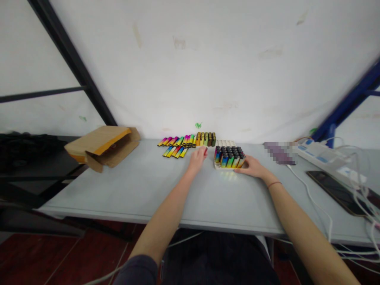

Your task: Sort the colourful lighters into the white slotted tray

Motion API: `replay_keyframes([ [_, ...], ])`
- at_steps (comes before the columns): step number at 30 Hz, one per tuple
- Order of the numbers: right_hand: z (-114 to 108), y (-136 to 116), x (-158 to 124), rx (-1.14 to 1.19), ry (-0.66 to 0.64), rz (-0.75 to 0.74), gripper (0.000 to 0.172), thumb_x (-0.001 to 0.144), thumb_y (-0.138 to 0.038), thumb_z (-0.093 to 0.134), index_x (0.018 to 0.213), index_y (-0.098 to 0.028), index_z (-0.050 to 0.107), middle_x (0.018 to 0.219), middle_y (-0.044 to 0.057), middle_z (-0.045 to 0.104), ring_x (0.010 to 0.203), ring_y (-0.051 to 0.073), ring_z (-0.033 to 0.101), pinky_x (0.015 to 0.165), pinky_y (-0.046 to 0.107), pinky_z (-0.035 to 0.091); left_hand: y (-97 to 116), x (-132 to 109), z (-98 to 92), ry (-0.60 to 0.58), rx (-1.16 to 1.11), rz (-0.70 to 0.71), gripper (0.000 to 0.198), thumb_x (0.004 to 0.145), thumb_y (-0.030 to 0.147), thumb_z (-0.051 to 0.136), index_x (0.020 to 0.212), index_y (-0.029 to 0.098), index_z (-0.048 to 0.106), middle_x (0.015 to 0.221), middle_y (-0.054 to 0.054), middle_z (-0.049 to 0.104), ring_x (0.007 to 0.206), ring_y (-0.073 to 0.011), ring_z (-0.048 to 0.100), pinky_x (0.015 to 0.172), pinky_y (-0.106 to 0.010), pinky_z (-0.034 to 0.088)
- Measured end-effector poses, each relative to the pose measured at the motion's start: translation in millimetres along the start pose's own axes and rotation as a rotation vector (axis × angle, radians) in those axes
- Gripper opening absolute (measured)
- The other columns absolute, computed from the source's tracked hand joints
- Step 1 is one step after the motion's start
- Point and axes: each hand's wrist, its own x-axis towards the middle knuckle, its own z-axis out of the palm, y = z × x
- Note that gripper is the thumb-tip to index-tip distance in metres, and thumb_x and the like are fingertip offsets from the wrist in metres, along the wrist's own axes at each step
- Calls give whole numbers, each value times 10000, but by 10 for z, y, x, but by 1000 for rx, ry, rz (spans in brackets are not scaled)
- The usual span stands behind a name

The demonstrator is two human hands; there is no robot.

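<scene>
At the back of the grey table (133, 186), near the white wall, both hands sit around a white tray (225, 143) packed with upright lighters (228, 157). The right hand (251, 167) is open, fingers stretched against the tray's near right corner, touching it but not wrapped round it. The left hand (196, 159) is just left of the tray with its fingers curled together. A red speck shows at the tips, lighter or nail, too small to call, so I cannot tell if it grips anything. The hands are apart with the tray between them. Loose lighters (177, 146) lie flat in two rows beyond and left of the left hand. A standing batch (206, 139) is behind the left hand's fingertips, beside the tray's back left corner. The step looks like handling lighters at the tray's left side. To do it well, the right palm should press the tray flat so it can't slide. The left should move one lighter at a time, held upright, without knocking its packed neighbours over. An open cardboard box (101, 147) sits far left, well apart. A power strip (319, 155) and a phone (335, 190) lie to the right, with cables near the right forearm.
</scene>
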Motion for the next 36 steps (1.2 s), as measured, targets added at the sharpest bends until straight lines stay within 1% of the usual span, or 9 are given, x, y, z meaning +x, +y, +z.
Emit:
replay_keyframes([
  [3,-4,-19,4,7,3,2,539,721,-579,802,1131,-230,775,1212,116,782,1114,394,711,1028,549,547,-8,-45,-50,-154,317,286,188,883,382,690,795,229,625,686,3,597,698,-175,569,676,-255,473],
  [6,-6,-23,8,12,-5,2,550,721,-580,797,1137,-220,772,1228,122,776,1120,394,709,1035,551,544,13,-51,-78,-196,389,377,113,921,337,656,959,233,681,780,-19,660,801,-203,630,823,-296,502],
  [9,-2,-19,9,5,-7,3,565,721,-589,794,1143,-214,771,1238,133,773,1116,401,712,1036,557,544,54,-23,-76,-181,376,440,95,900,284,679,949,216,725,946,-68,707,920,-212,649,877,-296,505],
  [12,5,-15,8,4,11,1,568,716,-593,796,1144,-220,772,1229,128,777,1118,401,714,1037,561,544,75,5,-63,-181,368,432,110,846,263,737,932,202,768,996,-82,713,901,-200,643,816,-282,518],
  [15,6,-13,8,11,8,-8,552,716,-591,796,1127,-223,774,1213,121,782,1114,394,716,1029,553,551,41,18,-44,-257,357,383,139,822,275,763,938,203,794,992,-76,737,893,-197,664,790,-272,532],
  [19,-3,-15,11,13,2,-6,531,719,-582,794,1117,-232,778,1199,114,787,1108,390,716,1021,544,557,-58,27,-11,-345,423,407,119,835,280,746,910,205,800,979,-70,763,869,-201,687,801,-288,548],
  [26,-7,-34,9,16,-11,-2,539,730,-591,772,1115,-212,773,1218,129,779,1100,393,716,1022,540,551,-83,-27,23,-303,474,420,183,838,270,740,1016,233,756,980,-51,762,803,-182,690,832,-296,561],
  [31,-5,-36,1,10,-13,8,538,734,-592,766,1118,-216,770,1181,129,787,1069,395,720,998,535,557,-61,-69,44,-312,452,406,151,833,251,753,984,250,751,931,-16,745,775,-165,675,835,-281,556],
  [36,-5,-31,0,2,-12,5,548,740,-594,762,1122,-202,767,1161,134,786,1046,389,720,973,520,567,-85,-68,37,-299,535,475,168,874,259,738,1035,248,786,1037,-43,726,758,-156,640,878,-303,551],
])
